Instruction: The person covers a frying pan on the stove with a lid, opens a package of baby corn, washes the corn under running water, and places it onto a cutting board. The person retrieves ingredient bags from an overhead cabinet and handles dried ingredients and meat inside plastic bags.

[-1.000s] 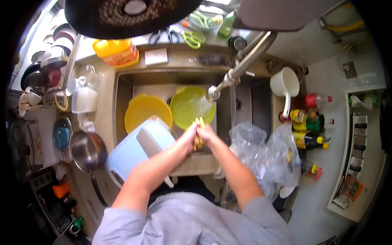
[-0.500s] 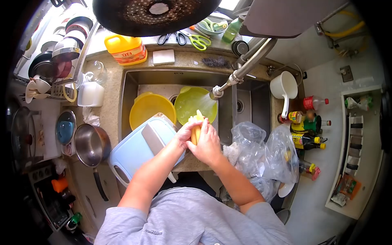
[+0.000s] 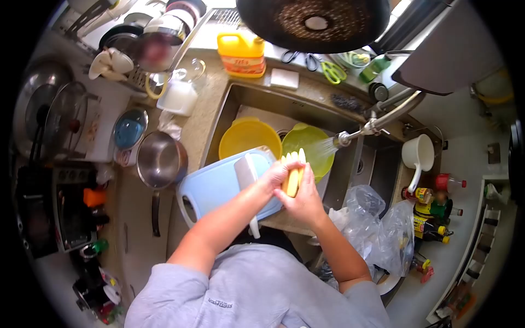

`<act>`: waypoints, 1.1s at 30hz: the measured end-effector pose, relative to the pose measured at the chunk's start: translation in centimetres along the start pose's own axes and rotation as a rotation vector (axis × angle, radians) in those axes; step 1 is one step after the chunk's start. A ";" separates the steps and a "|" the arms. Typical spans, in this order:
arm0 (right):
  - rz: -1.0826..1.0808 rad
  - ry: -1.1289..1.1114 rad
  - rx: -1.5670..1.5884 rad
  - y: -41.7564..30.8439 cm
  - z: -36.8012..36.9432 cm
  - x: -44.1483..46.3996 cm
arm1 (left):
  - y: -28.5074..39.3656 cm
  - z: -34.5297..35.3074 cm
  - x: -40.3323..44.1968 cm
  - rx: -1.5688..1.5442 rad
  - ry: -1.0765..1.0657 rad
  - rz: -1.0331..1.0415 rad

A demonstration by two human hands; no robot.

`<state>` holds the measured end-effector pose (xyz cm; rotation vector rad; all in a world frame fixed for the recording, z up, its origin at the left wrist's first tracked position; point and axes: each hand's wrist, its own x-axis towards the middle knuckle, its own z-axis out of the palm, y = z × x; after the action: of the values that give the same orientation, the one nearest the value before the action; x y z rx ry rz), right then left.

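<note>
Both hands are closed around a bunch of long, pale yellow vegetable sticks [image 3: 293, 180], whose exact kind I cannot make out. My left hand [image 3: 277, 175] wraps them from the left, and my right hand [image 3: 304, 203] presses against them from the right. They are held just in front of a green basin [image 3: 322, 158] in the sink, into which water sprays from the faucet [image 3: 343, 140]. A yellow basin [image 3: 249, 139] stands beside it. Left of my hands, a light blue cutting board [image 3: 213, 186] carries a white-handled kitchen knife [image 3: 246, 174].
Clear plastic bags [image 3: 377, 229] lie right of the sink. A saucepan [image 3: 161, 161] sits on the left counter. Behind the sink are a yellow jug [image 3: 240, 57] and green-handled scissors [image 3: 332, 72]. A black pan [image 3: 317, 27] hangs overhead. A white dipper [image 3: 418, 153] and bottles [image 3: 432, 224] are at right.
The view has turned and shifted, so the sink and counter appear farther right and tilted. My hands still grip the yellow sticks, which now show more spread at their tips.
</note>
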<state>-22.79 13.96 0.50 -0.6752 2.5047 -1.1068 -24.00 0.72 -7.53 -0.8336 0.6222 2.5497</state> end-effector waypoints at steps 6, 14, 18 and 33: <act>-0.261 -0.154 0.230 -3.0 8.2 -1.7 | 5.6 -4.7 -12.0 0.562 0.308 0.453; -0.016 -0.690 0.352 -3.9 13.6 -0.3 | 5.3 -10.2 -15.3 1.467 1.033 0.201; 0.093 -0.634 0.330 -0.4 9.0 0.4 | 3.9 -11.1 -14.9 1.646 1.133 0.290; 0.292 0.238 -0.724 23.7 -22.4 13.4 | 1.4 -10.1 -15.1 1.887 1.106 0.437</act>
<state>-51.24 34.20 -4.13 -0.3230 3.0863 -0.1611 -8.80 -8.98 -5.06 -1.0641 2.8166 0.4053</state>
